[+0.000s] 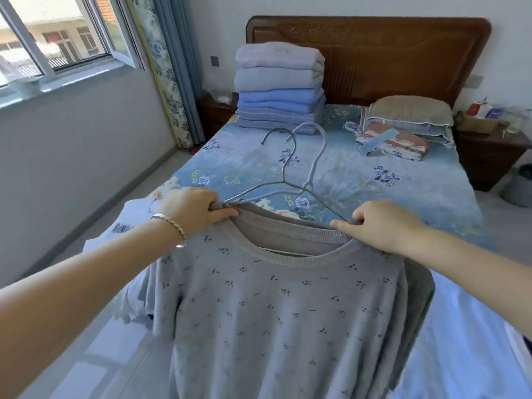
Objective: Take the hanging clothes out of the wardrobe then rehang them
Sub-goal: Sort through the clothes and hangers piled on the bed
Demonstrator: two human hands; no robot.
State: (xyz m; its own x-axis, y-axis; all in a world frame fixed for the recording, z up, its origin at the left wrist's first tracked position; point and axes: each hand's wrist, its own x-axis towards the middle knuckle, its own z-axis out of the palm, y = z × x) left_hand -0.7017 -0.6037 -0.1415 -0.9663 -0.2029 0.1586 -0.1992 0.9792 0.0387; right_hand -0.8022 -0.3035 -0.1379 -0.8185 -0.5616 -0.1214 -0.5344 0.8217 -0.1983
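A grey knitted top with small dark flower prints point(273, 312) hangs in front of me over the foot of the bed. Two thin wire hangers point(290, 165) rise out of its neck, hooks pointing toward the headboard. A darker grey garment point(417, 286) shows behind the top at its right shoulder. My left hand point(195, 210) grips the left shoulder of the top together with the hanger end. My right hand point(383, 226) pinches the right shoulder at the collar, forefinger lying along the neckline.
The bed point(359, 174) has a blue floral cover. A stack of folded blue and grey blankets point(280, 90) stands near the wooden headboard, and a pillow point(411, 112) and folded patterned cloth point(394, 142) lie to the right. White cloth point(126, 226) lies at the bed's left corner. Window at left.
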